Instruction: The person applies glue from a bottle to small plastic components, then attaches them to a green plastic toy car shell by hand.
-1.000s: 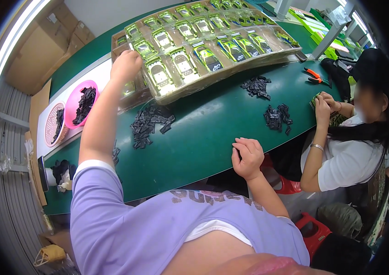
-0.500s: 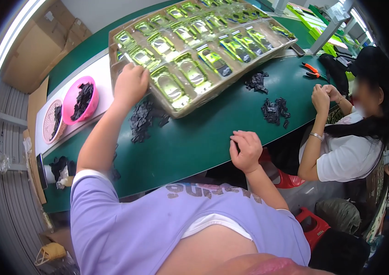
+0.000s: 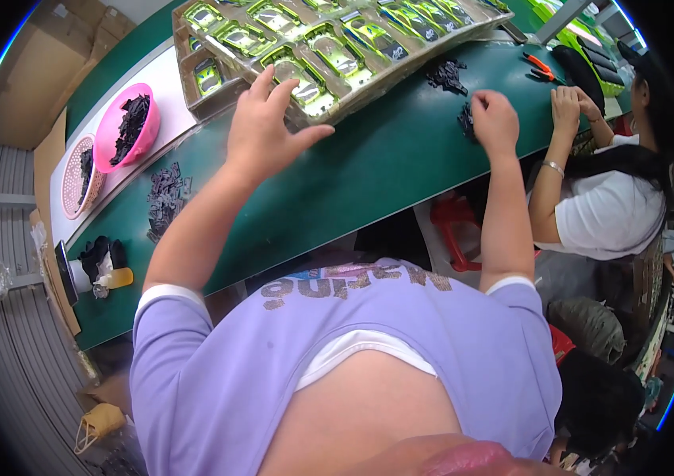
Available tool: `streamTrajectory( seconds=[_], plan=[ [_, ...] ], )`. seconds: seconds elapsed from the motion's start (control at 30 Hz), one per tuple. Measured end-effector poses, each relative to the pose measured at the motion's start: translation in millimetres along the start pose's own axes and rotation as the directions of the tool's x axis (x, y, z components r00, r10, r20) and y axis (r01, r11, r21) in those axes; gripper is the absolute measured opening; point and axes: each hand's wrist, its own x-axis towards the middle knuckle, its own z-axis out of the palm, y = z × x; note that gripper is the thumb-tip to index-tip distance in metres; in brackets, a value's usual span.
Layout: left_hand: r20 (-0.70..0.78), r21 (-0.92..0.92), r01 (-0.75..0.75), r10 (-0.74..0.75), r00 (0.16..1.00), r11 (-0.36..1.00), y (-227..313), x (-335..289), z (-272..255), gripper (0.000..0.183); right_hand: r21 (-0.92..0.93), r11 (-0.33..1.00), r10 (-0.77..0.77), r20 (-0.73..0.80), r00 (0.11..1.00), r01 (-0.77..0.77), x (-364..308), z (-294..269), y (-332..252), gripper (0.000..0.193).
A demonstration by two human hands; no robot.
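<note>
My left hand (image 3: 267, 131) is open, its fingers and thumb spread over the near left corner of a shallow cardboard tray (image 3: 368, 95). Bright green plastic car-shaped shells (image 3: 333, 54) fill this tray in rows, some with dark parts in them. My right hand (image 3: 495, 123) has its fingers curled down at a small pile of black pieces (image 3: 465, 120), which it partly covers. Whatever those fingers hold is hidden. Just beyond lies another small pile of black pieces (image 3: 448, 76).
A larger heap of black pieces (image 3: 164, 198) lies left on the green table (image 3: 337, 186). Pink bowl (image 3: 150, 127) and pink basket (image 3: 75, 178) hold more. Part of another tray (image 3: 230, 94) shows beside the first. Orange-handled pliers (image 3: 541, 67) lie near a co-worker's hands (image 3: 567, 107) at right.
My left hand has come away from the tray's left side and spread open near its front corner. My right hand has reached forward and right to a black pile. The whole view has shifted.
</note>
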Motion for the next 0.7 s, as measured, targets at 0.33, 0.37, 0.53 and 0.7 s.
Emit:
streamTrajectory(
  seconds=[0.33, 0.37, 0.53, 0.7],
  plan=[
    [-0.15, -0.033, 0.014, -0.018, 0.988, 0.999, -18.3, 0.4, 9.1, 0.054, -0.068, 0.978, 0.199, 0.042, 0.979, -0.196, -14.7, -38.4, 32.9, 0.022],
    [-0.127, -0.059, 0.063, -0.07, 0.989, 0.996, -17.1, -1.7, 9.2, 0.055, -0.08, 0.975, 0.21, 0.034, 0.977, -0.206, -21.9, -46.0, 46.2, 0.022],
    [-0.234, -0.107, -0.028, 0.002, 0.972, 0.994, -20.2, -17.4, 7.0, 0.057, 0.014, 0.92, 0.391, 0.005, 0.92, -0.391, -46.7, -42.8, 102.8, 0.029],
    [-0.236, -0.089, 0.01, -0.031, 0.971, 0.996, -33.3, -50.6, -3.3, 0.048, -0.169, 0.911, 0.396, 0.104, 0.913, -0.376, -46.5, -19.5, 65.4, 0.049]
  ],
)
